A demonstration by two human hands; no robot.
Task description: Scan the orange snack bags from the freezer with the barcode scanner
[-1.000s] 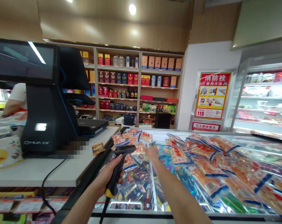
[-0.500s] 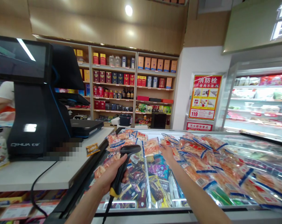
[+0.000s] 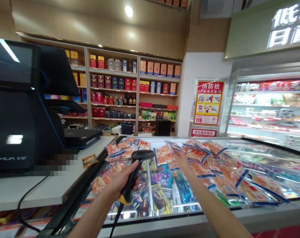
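Note:
My left hand (image 3: 128, 180) is wrapped round the handle of a black and yellow barcode scanner (image 3: 143, 154), its head pointing right and its cable hanging down. Farther out, my right hand (image 3: 182, 160) has its fingers closed at the right side of a clear packet (image 3: 163, 154) of orange-pink food with a blue edge. Its fingertips are partly hidden against the packets. More such packets (image 3: 219, 178) lie heaped to the right on the glass top of a chest freezer (image 3: 184, 218). Colourful wrapped goods (image 3: 162, 195) show through the glass below both hands.
A black checkout terminal (image 3: 18, 129) stands on the white counter (image 3: 65, 178) at left, near a small orange packet (image 3: 89, 160). Shelves of boxes and bottles (image 3: 113, 82) line the back wall. A lit cooler (image 3: 269, 109) stands at right.
The view has swung right, so the surroundings appear farther left. My right hand and the packet beside it have shifted right over the freezer. The scanner has come slightly right, still in my left hand.

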